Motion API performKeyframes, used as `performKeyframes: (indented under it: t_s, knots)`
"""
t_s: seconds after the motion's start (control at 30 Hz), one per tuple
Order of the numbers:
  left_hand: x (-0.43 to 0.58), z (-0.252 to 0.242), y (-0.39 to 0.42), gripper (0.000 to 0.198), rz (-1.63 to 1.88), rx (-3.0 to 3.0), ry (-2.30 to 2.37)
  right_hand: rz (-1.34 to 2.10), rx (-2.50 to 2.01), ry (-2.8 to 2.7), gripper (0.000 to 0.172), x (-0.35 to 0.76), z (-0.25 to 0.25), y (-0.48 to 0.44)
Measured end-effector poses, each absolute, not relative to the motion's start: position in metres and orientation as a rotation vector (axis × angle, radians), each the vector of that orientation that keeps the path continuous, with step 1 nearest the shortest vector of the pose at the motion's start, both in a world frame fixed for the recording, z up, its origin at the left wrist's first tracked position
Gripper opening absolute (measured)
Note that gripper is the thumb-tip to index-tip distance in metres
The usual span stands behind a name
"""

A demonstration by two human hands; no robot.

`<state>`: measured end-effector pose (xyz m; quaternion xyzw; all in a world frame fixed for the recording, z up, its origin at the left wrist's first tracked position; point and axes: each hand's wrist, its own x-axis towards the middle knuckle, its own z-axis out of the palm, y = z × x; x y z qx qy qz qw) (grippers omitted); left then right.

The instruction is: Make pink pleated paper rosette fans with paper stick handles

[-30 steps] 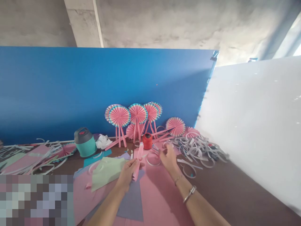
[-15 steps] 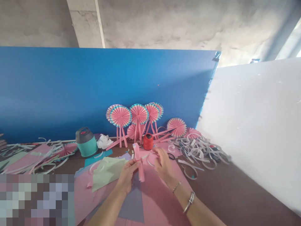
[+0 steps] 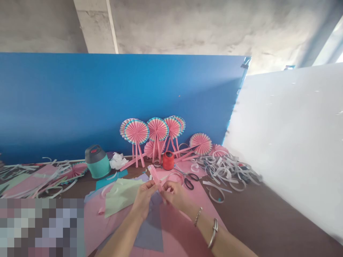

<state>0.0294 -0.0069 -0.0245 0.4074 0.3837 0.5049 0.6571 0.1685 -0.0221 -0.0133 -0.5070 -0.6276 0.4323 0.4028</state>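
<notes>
A narrow pleated strip of pink paper (image 3: 154, 174) is held upright and tilted over the table. My left hand (image 3: 146, 195) pinches it near its middle. My right hand (image 3: 173, 192) is closed on the strip's right side just below, its fingertips close to those of the left. What lies between the right fingertips besides paper is too small to tell. Black-handled scissors (image 3: 189, 180) lie beyond the right hand. A red spool of thread (image 3: 168, 161) stands behind the strip. Pink sheets (image 3: 187, 221) and pale green paper (image 3: 124, 194) lie under and beside the hands.
Finished round pink paper fans (image 3: 136, 131) lean on the blue partition (image 3: 80, 96). A teal and grey container (image 3: 98, 164) stands at left, beside crumpled white tissue (image 3: 118, 161). Curled paper offcuts (image 3: 227, 169) pile up at right. A white panel (image 3: 289, 142) borders the right side.
My right hand has moved left and down from above the pink sheet to the pleated strip, closing on it. The scissors are now uncovered. The strip leans further left at its top.
</notes>
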Motion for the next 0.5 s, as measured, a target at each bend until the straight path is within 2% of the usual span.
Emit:
performKeyframes:
  t_s: [0.27,0.5]
  knots:
    - [0.03,-0.025,-0.009,0.034,0.994,1.015,0.839,1.061,-1.274,-1.552,0.018,0.166,-0.027,-0.02]
    - [0.029,-0.015,-0.01,0.029,1.11,0.991,0.912,1.116,-1.237,-1.602,0.018,0.165,-0.026,-0.021]
